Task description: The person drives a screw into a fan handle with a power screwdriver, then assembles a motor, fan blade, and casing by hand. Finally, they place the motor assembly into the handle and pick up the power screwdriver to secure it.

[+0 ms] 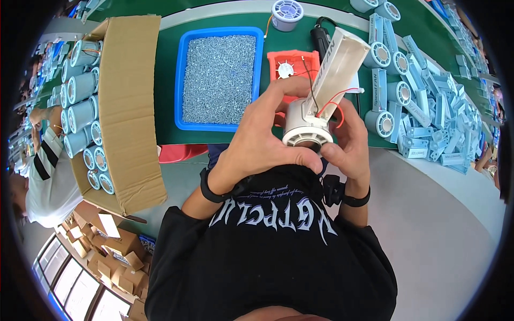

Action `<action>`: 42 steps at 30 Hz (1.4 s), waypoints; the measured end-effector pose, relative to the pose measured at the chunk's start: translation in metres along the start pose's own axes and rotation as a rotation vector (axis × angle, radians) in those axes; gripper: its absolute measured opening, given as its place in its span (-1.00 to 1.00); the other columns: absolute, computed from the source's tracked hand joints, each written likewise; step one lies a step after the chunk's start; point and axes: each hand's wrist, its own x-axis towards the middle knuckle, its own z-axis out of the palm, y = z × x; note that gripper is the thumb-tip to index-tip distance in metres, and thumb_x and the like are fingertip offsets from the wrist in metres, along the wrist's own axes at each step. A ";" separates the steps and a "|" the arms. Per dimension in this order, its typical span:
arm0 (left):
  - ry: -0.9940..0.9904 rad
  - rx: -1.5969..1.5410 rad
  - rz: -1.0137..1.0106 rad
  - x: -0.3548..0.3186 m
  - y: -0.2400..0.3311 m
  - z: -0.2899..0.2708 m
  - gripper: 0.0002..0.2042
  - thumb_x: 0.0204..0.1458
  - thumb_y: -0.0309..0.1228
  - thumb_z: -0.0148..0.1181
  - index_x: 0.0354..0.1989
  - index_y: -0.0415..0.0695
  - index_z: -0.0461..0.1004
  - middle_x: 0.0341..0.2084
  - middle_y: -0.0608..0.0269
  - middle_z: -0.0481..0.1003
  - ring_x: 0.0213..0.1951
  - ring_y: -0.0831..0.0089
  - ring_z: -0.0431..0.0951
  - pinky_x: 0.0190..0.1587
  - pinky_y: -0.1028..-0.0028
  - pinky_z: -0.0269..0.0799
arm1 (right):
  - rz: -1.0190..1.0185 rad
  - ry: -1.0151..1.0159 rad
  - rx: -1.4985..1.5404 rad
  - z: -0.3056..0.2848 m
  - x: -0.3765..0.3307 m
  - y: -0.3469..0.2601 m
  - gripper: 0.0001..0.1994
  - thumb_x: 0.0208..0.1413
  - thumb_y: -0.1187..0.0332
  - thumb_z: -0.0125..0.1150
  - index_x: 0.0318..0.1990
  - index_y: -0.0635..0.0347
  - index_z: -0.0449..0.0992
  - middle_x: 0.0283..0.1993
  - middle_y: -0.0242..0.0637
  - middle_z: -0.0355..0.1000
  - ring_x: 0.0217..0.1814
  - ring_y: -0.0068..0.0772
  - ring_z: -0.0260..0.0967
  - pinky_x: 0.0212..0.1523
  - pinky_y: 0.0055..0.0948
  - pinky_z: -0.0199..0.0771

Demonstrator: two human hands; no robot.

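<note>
Both my hands hold a white handheld fan housing [308, 127] in front of my chest. Its open, trough-shaped handle [342, 61] points up and away to the right, with red and black wires at its base. My left hand [257, 134] wraps the round head from the left, its thumb at the near rim. From the right, my right hand [350, 144] grips the same head, thumb on the grille edge. Just beyond lies a red holder [274, 58] with a white fan wheel [286, 69] in it, partly hidden by my hand and the handle.
Left of the holder, a blue tray [179, 80] is full of small screws [219, 75]. A cardboard box [131, 107] holds round housings [80, 88]. Behind are a fan head [287, 15] and a black electric screwdriver [320, 38]. Handle parts [428, 117] pile up right. Another person [51, 176] is far left.
</note>
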 end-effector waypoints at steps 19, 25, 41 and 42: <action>0.082 0.377 0.156 0.006 -0.044 0.005 -0.32 -0.57 -0.45 0.50 -0.10 -0.13 0.36 -0.16 0.20 0.33 -0.13 0.16 0.38 -0.13 0.30 0.35 | 0.099 0.316 -1.032 -0.039 0.023 0.010 -0.57 0.01 0.34 0.14 0.05 0.28 0.32 -0.07 -0.09 0.35 -0.10 -0.24 0.37 -0.15 -0.35 0.42; 0.105 0.534 0.268 0.005 -0.061 0.006 -0.35 -0.57 -0.46 0.48 -0.12 -0.08 0.38 -0.18 0.22 0.38 -0.10 0.15 0.37 -0.06 0.29 0.29 | 0.113 0.163 -1.404 -0.033 0.058 0.031 -0.51 -0.06 0.30 0.16 0.07 0.23 0.28 -0.21 -0.04 0.40 -0.21 -0.07 0.40 -0.22 -0.25 0.42; -0.158 0.336 0.230 0.004 -0.035 -0.010 -0.43 -0.39 -0.53 0.33 -0.05 -0.10 0.33 -0.08 0.12 0.39 -0.02 0.08 0.39 -0.03 0.29 0.38 | -0.239 0.428 -0.296 -0.073 0.046 -0.011 -0.47 -0.06 0.39 0.11 0.11 0.25 0.17 -0.23 -0.15 0.33 -0.39 -0.34 0.32 -0.39 -0.25 0.41; -0.201 0.358 0.260 0.007 -0.036 -0.010 -0.43 -0.38 -0.54 0.31 -0.05 -0.09 0.33 -0.06 0.11 0.39 -0.01 0.08 0.39 -0.02 0.30 0.38 | -0.240 0.428 -0.300 -0.076 0.043 -0.015 -0.47 -0.06 0.39 0.11 0.11 0.25 0.17 -0.23 -0.15 0.33 -0.39 -0.34 0.32 -0.39 -0.25 0.41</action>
